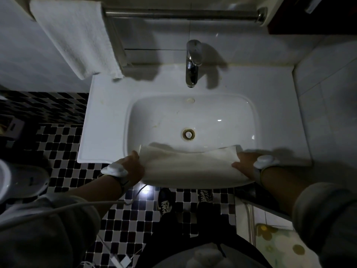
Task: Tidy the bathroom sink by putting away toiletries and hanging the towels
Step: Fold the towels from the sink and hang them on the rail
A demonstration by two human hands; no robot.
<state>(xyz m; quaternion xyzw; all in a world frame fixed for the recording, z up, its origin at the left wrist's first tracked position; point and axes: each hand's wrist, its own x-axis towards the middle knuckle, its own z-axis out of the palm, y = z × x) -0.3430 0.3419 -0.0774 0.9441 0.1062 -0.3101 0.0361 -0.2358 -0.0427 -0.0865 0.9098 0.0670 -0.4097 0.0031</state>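
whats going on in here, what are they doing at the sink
A person stands at the sink, holding a white towel stretched over its front edge, left hand on one end and right hand on the other. Another white towel already hangs on the rail above the faucet.

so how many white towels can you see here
2. One white folded towel hangs over the metal rail at upper left; one white towel is held by both hands across the sink's front edge.
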